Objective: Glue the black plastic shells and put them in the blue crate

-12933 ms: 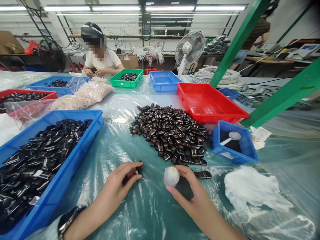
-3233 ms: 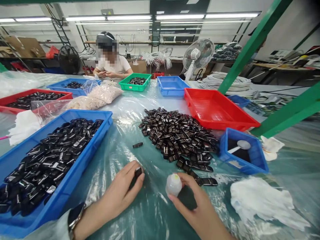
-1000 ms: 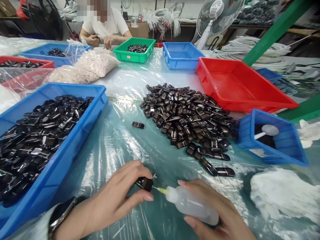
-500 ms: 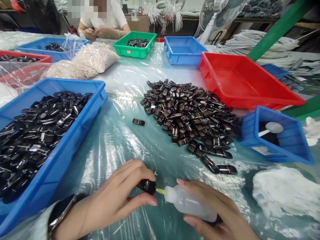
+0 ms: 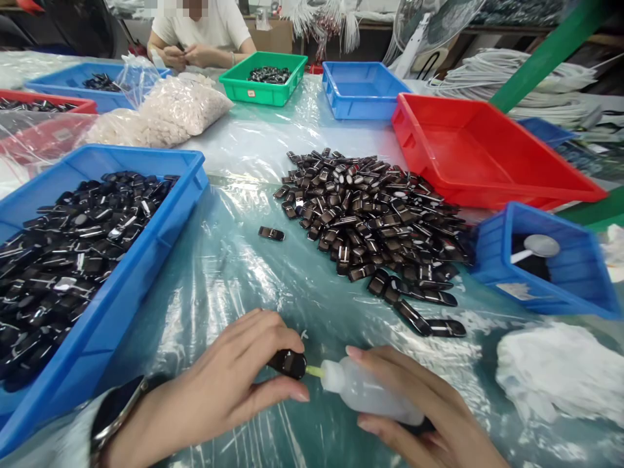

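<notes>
A black piece [image 5: 293, 364] is pinched in the left hand [image 5: 229, 377], seemingly steadied for the bottle [image 5: 373, 390] gripped by the right hand [image 5: 419, 403].

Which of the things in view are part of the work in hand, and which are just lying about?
In work:
- glossy black piece, in the left hand
- squeeze bottle, in the right hand, yellow tip at the piece
- probably the pile of similar pieces

Apparently lying about:
- white cloth
- large red tray
- coiled white cables
- bag of pale bits
</notes>
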Tool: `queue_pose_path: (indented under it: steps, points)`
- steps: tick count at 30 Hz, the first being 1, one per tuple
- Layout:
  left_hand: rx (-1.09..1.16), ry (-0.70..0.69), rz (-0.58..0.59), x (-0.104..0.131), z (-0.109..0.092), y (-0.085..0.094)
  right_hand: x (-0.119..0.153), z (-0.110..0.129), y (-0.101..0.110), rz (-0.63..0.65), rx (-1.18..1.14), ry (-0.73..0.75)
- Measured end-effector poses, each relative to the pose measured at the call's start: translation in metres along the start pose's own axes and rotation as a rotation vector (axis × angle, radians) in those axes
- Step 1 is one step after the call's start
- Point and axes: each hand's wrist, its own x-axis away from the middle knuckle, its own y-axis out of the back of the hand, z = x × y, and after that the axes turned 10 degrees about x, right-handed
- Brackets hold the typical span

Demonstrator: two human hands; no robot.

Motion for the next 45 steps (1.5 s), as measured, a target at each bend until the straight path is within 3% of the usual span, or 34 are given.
queue_pose_path:
  steps: [34,45]
  points:
    - [-0.025,-0.006,-0.076,-0.0023,-0.0026,-0.0019,-0.0008,0.0008,-0.0012,0.025,-0.062,-0.011]
    - [-0.014,0.114,-0.067,0.002,-0.002,-0.0032,0.0004,0.0029,-0.0012,-0.013,-0.002,-0.043]
